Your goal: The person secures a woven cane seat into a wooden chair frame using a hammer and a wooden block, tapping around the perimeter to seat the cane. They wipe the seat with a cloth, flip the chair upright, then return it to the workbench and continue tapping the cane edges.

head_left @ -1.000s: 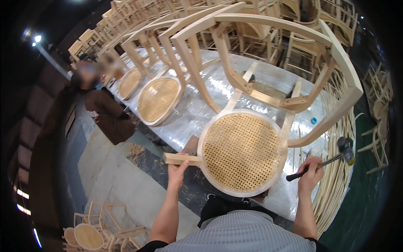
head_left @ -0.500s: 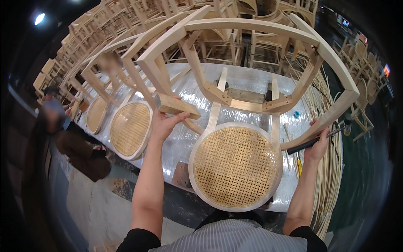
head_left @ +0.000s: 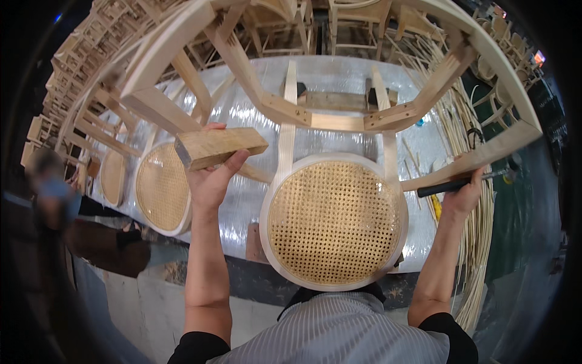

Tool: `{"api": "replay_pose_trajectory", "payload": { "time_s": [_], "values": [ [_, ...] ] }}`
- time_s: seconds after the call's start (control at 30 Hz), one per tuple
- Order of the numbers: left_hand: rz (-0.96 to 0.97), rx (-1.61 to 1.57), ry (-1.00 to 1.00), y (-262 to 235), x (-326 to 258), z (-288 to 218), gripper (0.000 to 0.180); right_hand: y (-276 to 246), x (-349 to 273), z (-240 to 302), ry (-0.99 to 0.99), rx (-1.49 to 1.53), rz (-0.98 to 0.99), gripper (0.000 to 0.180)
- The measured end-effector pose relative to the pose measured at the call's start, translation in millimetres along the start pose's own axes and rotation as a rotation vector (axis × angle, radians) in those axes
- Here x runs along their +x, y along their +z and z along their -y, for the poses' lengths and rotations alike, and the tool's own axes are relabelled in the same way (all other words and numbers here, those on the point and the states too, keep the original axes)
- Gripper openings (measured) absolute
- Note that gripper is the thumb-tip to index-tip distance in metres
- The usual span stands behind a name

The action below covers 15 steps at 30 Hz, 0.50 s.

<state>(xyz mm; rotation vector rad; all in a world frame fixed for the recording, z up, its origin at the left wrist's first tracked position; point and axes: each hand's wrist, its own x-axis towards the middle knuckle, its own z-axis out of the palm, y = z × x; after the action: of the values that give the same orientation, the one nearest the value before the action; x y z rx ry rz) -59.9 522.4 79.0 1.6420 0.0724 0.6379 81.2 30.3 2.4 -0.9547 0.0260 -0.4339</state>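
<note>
My left hand (head_left: 209, 188) grips a rectangular wood block (head_left: 227, 147), thumb in front and fingertips over its far edge. The block is beside a leg of the bare wooden chair frame (head_left: 337, 122); I cannot tell if they touch. A hammer with a black handle (head_left: 445, 185) is in my right hand (head_left: 464, 197), its metal head pointing right. The fingers of that hand also lie against the frame's right curved piece (head_left: 467, 164). Between my forearms is the chair's round woven cane seat (head_left: 336, 224) with a pale wooden rim, close to my body.
Plastic film covers the table (head_left: 242, 218). Long cane strips (head_left: 476, 242) lie along its right side, near a yellow-handled tool (head_left: 437, 208). A second cane-seated chair (head_left: 162, 185) stands to the left. Another person (head_left: 54, 188) is at the far left. Stacked chair frames (head_left: 357, 27) fill the back.
The chair frame looms larger and higher in the picture, and the seat has shifted slightly up and left. My left hand has moved left with the block. Both hands keep their holds.
</note>
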Motion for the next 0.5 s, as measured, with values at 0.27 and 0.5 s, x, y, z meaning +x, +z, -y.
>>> {"api": "replay_pose_trajectory", "payload": {
  "time_s": [0.27, 0.5],
  "values": [
    [-0.054, 0.064, 0.025, 3, -8, 3, 0.059, -4, 7, -4, -0.011, -0.049, -0.003, 0.052],
    [-0.247, 0.129, -0.058, 17, -112, 16, 0.063, -11, 2, 13, 0.127, -0.164, 0.059, 0.051]
  ]
}}
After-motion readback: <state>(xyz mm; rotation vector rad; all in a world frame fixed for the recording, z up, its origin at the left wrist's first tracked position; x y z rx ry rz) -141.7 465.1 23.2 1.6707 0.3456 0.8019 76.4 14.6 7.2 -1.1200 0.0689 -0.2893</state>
